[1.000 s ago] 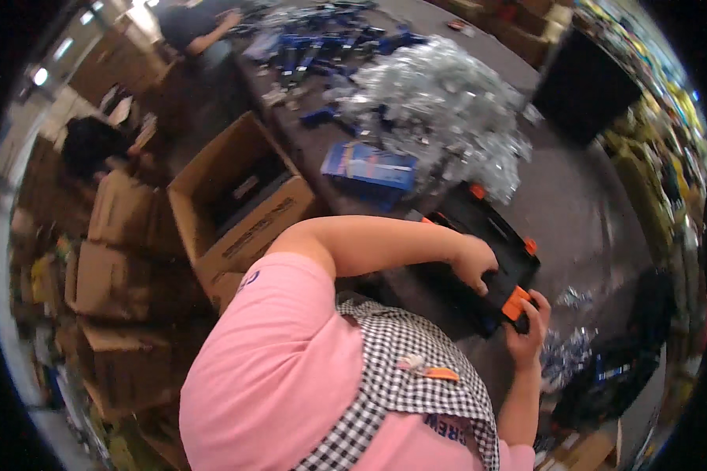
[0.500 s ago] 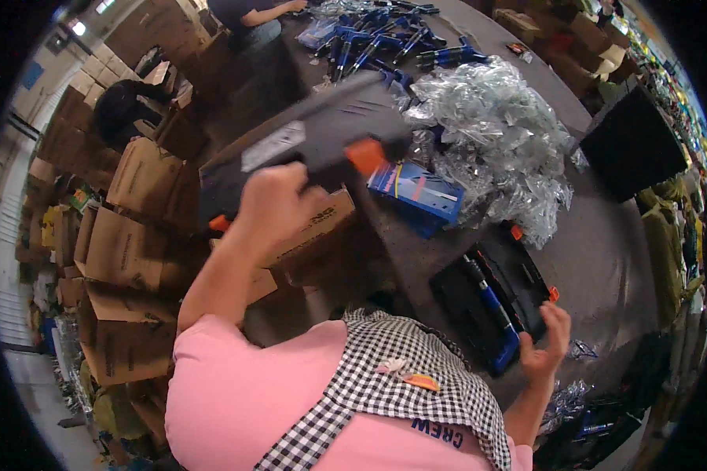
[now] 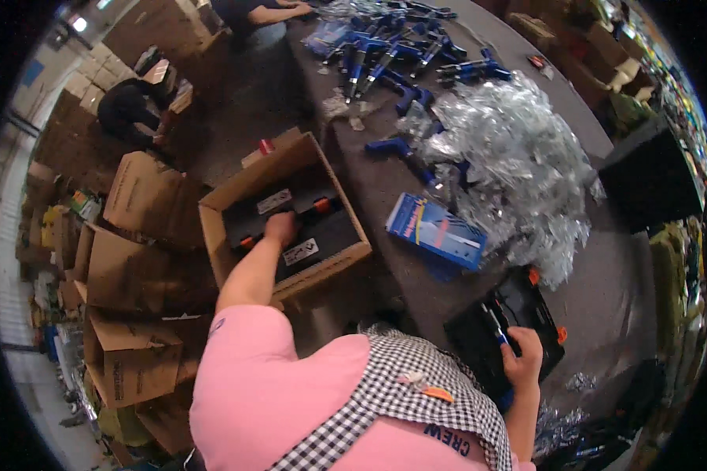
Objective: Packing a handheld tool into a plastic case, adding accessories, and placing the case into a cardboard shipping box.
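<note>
My left hand (image 3: 281, 228) reaches into an open cardboard box (image 3: 346, 263). Its fingers are curled at the handle side of a black plastic case (image 3: 250, 212) with orange latches and a pale label. A second pale label shows beside the hand, on black plastic. On the table to the right, an open black case (image 3: 473, 334) lies with its orange latches outward. Over it, my right hand (image 3: 524, 355) is closed around a blue tool (image 3: 501, 336) with a silver shaft; the hand hides most of its grip.
A blue printed box (image 3: 440, 231) lies on the grey table (image 3: 613, 275), beside a heap of clear plastic wrap (image 3: 518, 157). Several blue pistol-shaped tools (image 3: 369, 59) are piled farther off. Open cartons (image 3: 137, 271) stand at left. Two other people work at the upper left.
My left hand has lowered the black case into the cardboard box. My right hand has moved from the open case's edge onto the blue tool and closed on it.
</note>
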{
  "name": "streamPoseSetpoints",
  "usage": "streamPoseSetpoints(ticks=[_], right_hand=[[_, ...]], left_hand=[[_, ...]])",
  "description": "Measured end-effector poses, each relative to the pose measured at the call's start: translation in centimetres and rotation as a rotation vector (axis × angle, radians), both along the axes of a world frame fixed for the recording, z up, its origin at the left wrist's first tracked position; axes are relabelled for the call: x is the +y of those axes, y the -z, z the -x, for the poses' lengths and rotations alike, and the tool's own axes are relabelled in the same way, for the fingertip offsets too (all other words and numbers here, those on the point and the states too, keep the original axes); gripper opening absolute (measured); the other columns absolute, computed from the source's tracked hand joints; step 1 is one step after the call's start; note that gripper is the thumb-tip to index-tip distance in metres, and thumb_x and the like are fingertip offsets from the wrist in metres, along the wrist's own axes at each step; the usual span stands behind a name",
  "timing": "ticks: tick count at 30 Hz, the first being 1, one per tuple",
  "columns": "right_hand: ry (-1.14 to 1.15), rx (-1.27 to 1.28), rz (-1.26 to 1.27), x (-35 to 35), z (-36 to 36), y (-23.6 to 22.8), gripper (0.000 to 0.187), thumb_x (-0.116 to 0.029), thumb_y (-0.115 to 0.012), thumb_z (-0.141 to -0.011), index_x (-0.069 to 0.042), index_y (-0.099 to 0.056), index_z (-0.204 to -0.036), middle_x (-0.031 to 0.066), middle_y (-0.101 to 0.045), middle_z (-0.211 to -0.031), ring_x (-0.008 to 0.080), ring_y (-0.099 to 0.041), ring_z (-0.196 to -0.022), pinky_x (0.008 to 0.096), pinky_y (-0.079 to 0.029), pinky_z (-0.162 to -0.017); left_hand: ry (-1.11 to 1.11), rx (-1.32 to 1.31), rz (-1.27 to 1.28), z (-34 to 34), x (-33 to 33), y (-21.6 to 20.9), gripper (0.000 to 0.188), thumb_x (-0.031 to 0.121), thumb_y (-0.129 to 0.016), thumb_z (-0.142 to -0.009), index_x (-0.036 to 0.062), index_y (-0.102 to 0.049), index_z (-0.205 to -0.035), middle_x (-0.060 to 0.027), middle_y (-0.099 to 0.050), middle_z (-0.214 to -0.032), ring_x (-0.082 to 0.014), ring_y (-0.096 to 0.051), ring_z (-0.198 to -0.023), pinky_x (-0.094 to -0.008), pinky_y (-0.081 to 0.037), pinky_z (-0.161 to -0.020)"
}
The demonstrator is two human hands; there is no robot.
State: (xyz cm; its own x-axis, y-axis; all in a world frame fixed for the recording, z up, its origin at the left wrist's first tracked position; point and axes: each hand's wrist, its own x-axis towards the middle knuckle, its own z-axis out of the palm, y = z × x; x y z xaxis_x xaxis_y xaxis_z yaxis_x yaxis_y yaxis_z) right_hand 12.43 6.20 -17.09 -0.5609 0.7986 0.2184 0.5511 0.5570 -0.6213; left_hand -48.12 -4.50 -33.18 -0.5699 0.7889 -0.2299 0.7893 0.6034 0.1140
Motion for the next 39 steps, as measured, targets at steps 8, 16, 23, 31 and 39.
streamPoseSetpoints(ticks=[8, 16, 23, 31, 39], right_hand=[[0.123, -0.071, 0.372, -5.0, -0.2, 4.7, 0.032, -0.017, -0.070, -0.074, -0.005, -0.065, -0.103, 0.0143, -0.064, -0.100, 0.0332, -0.060, -0.095, 0.0386, -0.049, -0.082], [1.053, 1.000, 1.406, -9.5, -1.7, 11.6, 0.051, -0.046, -0.042, -0.096, -0.004, -0.046, -0.125, 0.0107, -0.063, -0.105, 0.0198, -0.059, -0.085, 0.0341, -0.047, -0.076], [1.071, 1.307, 1.307, -12.4, -3.9, 12.0, 0.039, -0.037, -0.052, -0.093, -0.005, -0.054, -0.115, 0.0101, -0.064, -0.102, 0.0202, -0.060, -0.086, 0.0350, -0.049, -0.074], [1.423, 0.066, 0.281, -17.4, -14.5, 14.9, 0.059, -0.025, -0.069, -0.080, 0.000, -0.045, -0.128, 0.0225, -0.048, -0.128, 0.0364, -0.047, -0.118, 0.0421, -0.035, -0.102], [1.374, 0.155, 0.500, -16.9, -13.7, 15.9, 0.067, -0.021, -0.065, -0.081, 0.000, -0.033, -0.136, 0.0250, -0.045, -0.133, 0.0377, -0.044, -0.124, 0.0405, -0.036, -0.103]], left_hand=[[-0.050, 0.047, 0.418, -3.0, 8.9, -8.3, 0.033, 0.026, -0.053, -0.087, 0.0060, -0.065, -0.110, -0.0170, -0.063, -0.112, -0.0339, -0.060, -0.107, -0.0437, -0.048, -0.090], [0.830, -0.202, -0.811, -24.2, 16.6, -20.2, 0.023, 0.014, -0.066, -0.082, 0.0016, -0.065, -0.102, -0.0147, -0.066, -0.098, -0.0310, -0.062, -0.093, -0.0385, -0.048, -0.084], [0.841, -0.525, 0.200, -42.6, 21.9, -3.4, 0.059, 0.044, -0.057, -0.085, -0.0067, -0.052, -0.116, -0.0306, -0.060, -0.107, -0.0423, -0.057, -0.104, -0.0460, -0.044, -0.091], [0.774, -0.414, -0.034, -46.3, 21.1, 0.1, 0.036, 0.027, -0.051, -0.087, -0.0034, -0.055, -0.105, -0.0274, -0.062, -0.106, -0.0420, -0.059, -0.101, -0.0474, -0.047, -0.087], [0.577, -0.254, -0.236, -51.3, 29.5, -6.3, 0.063, 0.047, -0.055, -0.086, -0.0044, -0.047, -0.121, -0.0268, -0.060, -0.111, -0.0427, -0.058, -0.104, -0.0479, -0.046, -0.089]])
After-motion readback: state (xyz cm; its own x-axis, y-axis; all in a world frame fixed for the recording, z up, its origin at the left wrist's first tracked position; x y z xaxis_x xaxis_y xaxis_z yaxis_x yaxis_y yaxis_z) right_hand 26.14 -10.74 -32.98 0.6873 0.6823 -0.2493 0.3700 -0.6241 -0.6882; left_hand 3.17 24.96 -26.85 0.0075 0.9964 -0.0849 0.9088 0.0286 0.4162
